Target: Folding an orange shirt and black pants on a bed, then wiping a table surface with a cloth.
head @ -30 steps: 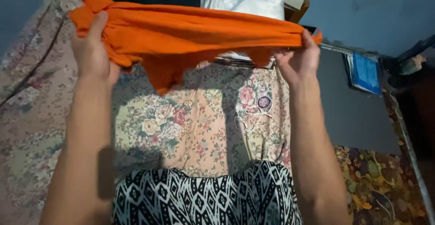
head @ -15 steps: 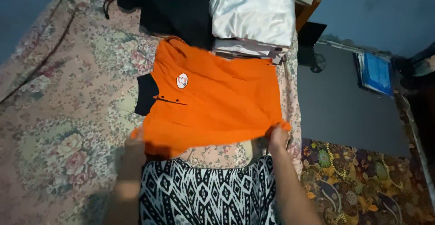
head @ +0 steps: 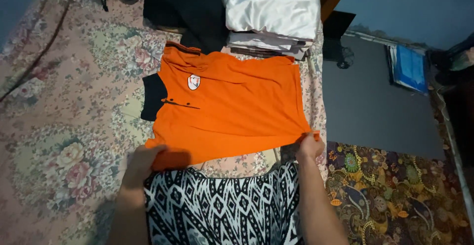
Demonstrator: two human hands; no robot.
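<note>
Hands pinch the near corners of the orange cotton polo shirt [head: 229, 109], left hand [head: 143, 161] and right hand [head: 309, 146], spreading it mid-frame on the floral bedspread [head: 64, 126]; even tension would, I'd judge, flatten wrinkles best.

Black garment [head: 182, 0] — cut off at top edge.

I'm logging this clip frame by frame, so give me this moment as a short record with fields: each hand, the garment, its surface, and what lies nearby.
left hand: grips the near left corner of the orange shirt
right hand: pinches the shirt's near right corner
shirt: spread flat, front up, dark collar to the left, round badge on the chest
surface: floral bedspread
nearby: folded white cloth on a stack beyond the shirt, black garment beside it
</note>
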